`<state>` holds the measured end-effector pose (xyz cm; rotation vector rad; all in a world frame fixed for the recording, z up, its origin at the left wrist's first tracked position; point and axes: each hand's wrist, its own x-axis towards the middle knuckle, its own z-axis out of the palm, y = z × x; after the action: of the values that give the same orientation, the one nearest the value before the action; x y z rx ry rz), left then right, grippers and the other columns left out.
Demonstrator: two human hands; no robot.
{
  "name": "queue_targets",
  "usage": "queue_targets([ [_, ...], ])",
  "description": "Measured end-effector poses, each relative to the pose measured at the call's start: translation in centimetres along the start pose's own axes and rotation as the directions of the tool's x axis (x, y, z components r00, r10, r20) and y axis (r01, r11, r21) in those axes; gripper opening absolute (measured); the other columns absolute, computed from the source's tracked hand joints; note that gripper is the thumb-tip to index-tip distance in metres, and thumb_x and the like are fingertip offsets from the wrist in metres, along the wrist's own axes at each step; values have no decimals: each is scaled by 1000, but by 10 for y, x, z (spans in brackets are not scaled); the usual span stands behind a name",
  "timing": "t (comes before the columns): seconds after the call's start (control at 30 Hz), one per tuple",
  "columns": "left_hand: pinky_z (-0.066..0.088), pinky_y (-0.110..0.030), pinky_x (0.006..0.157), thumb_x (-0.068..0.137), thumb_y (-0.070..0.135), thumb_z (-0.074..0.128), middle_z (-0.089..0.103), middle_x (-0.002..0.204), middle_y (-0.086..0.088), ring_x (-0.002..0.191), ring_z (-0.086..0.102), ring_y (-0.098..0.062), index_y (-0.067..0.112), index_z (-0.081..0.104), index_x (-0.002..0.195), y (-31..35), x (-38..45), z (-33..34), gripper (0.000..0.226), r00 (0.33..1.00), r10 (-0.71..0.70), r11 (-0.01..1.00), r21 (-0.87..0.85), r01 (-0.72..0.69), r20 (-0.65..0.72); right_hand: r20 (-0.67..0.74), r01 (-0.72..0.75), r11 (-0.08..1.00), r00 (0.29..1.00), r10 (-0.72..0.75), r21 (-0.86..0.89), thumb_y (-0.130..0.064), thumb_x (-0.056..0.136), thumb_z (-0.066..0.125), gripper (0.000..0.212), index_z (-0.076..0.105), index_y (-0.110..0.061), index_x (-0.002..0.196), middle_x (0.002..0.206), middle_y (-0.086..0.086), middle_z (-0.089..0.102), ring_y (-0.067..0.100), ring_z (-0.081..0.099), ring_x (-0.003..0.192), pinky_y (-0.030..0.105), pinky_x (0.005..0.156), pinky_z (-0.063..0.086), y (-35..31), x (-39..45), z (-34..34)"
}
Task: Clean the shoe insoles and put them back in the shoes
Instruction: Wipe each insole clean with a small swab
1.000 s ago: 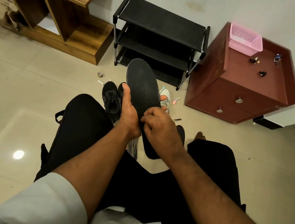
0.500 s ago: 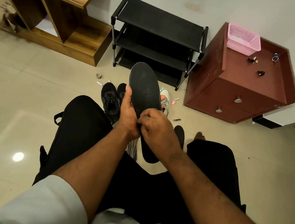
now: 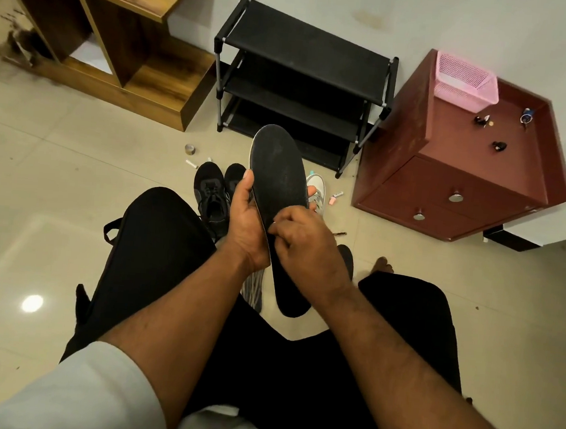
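Black insole sits slightly lower and nearer than a second ago, grips unchanged. Beige tiled floor; black shoe rack far against the wall, maroon drawer cabinet right, wooden shelf unit far left. Left hand clamps the insole's left edge; right hand pinches its middle. Black sneakers on the floor just beyond.

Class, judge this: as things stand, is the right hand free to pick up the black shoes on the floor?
Probably not yet: the right hand is pinching at the insole, though the black shoes lie unobstructed.
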<state>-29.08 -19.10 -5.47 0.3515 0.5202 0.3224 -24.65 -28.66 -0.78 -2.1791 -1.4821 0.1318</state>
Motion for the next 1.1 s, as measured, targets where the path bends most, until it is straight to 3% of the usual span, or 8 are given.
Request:
queue_targets([
  [0.1,34,-48,116,79,70,48,55,136,-24,130,50,-37,6,67,123,1,-1,0,80,1000,23,1000,13,-23,-15,19,52,999,998,-52,0,4,74,69,13,74,-4,83,87,10,65,24,61,80,32,72,52,-2,2,1],
  [0.2,32,-47,117,84,70,43,50,143,-22,134,47,-34,5,57,135,3,-1,1,84,1000,-4,1000,12,4,8,-22,-39,999,999,38,-33,4,76,67,13,73,-3,86,88,10,65,25,60,83,31,74,52,15,5,-7],
  [0.3,37,-49,112,90,69,33,59,134,-18,128,54,-32,11,69,123,2,-1,1,75,1000,-29,1000,-8,29,8,-52,-139,988,989,136,-71,-3,83,65,13,73,-4,92,94,10,64,24,60,90,32,81,52,28,8,-15],
  [0.43,32,-47,116,89,64,39,52,141,-22,133,48,-34,5,58,134,2,0,0,76,999,-27,1000,-8,27,-17,-34,-100,992,995,98,-73,-4,83,64,13,73,-6,93,96,8,64,21,58,91,31,83,52,18,9,-10],
  [0.6,44,-40,105,93,56,33,73,103,-14,100,68,-25,12,80,89,2,1,0,64,998,50,999,23,-49,-38,26,36,999,999,-35,-32,1,76,70,10,74,-5,82,87,8,66,21,60,81,28,72,51,-5,8,3],
  [0.7,40,-43,107,91,56,31,66,115,-17,109,62,-29,11,77,99,5,1,0,65,1000,14,1000,4,-14,-25,20,-32,997,999,33,-74,-2,80,67,11,73,-6,89,91,7,65,20,59,87,24,77,47,11,8,-4],
  [0.87,46,-43,97,90,52,26,71,108,-15,105,63,-29,14,79,95,6,-4,5,65,999,1,1000,-30,1,47,-16,-155,980,988,155,-122,-6,86,62,15,73,-6,96,96,9,64,21,57,93,26,82,45,35,10,-16],
  [1.1,30,-49,117,84,83,27,58,137,-18,136,45,-35,9,67,125,6,-1,5,94,1000,-20,1000,-20,20,3,59,37,999,998,-35,-33,0,77,70,10,74,-5,85,88,9,67,19,60,81,23,72,47,-1,3,5],
])
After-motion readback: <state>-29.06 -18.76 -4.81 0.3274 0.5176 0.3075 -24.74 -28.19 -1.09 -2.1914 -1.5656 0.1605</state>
